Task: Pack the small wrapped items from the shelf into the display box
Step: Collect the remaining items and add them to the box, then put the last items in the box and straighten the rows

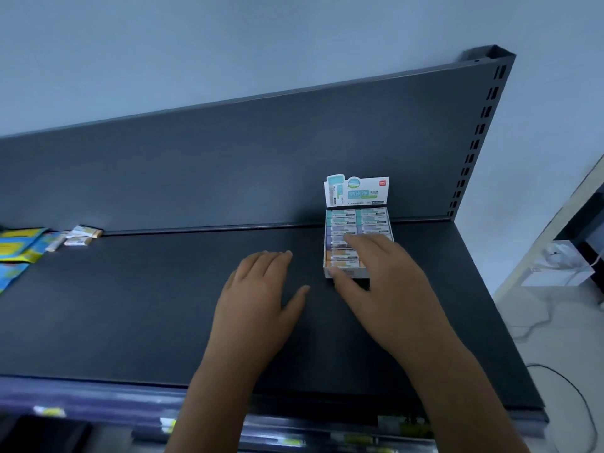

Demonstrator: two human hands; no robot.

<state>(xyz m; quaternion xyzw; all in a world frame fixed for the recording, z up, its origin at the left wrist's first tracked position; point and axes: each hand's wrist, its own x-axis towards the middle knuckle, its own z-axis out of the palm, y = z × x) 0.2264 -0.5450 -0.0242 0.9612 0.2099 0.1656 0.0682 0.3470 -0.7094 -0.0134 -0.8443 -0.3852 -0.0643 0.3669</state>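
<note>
A wide dark shelf (pixel 130 305) is filling most of the view, with its upright back panel (pixel 228 165) rising behind it and a slotted post (pixel 480 125) standing at the right end. A pale wall (pixel 196 44) is showing above the panel, and a light floor (pixel 555 322) with a trailing cable (pixel 581 400) is lying off to the right.

The two bare hands are reaching in from the bottom edge. The left hand (pixel 258 289) is lying palm down on the bare shelf, fingers together and thumb spread out to the side, holding nothing. The right hand (pixel 382 276) is sitting over the near right part of the display box (pixel 330 256), fingers spread across the top of the packed items and the thumb lying along the box's front wall; whether it is pinching an item underneath cannot be told.

The display box is standing toward the right end of the shelf, close to the back panel, its printed lid flap (pixel 358 190) standing upright behind it. Inside, small wrapped items (pixel 343 223) are lying in two columns of rows, teal at the back, purple in the middle, orange near the front.

Far to the left, by the back panel, a few loose wrapped items (pixel 81 235) are lying on the shelf, well apart from the box. Just beside them, yellow and blue packets (pixel 19 246) are sitting at the left edge.

Blurred price strips (pixel 170 423) are running along the shelf's front rail.
</note>
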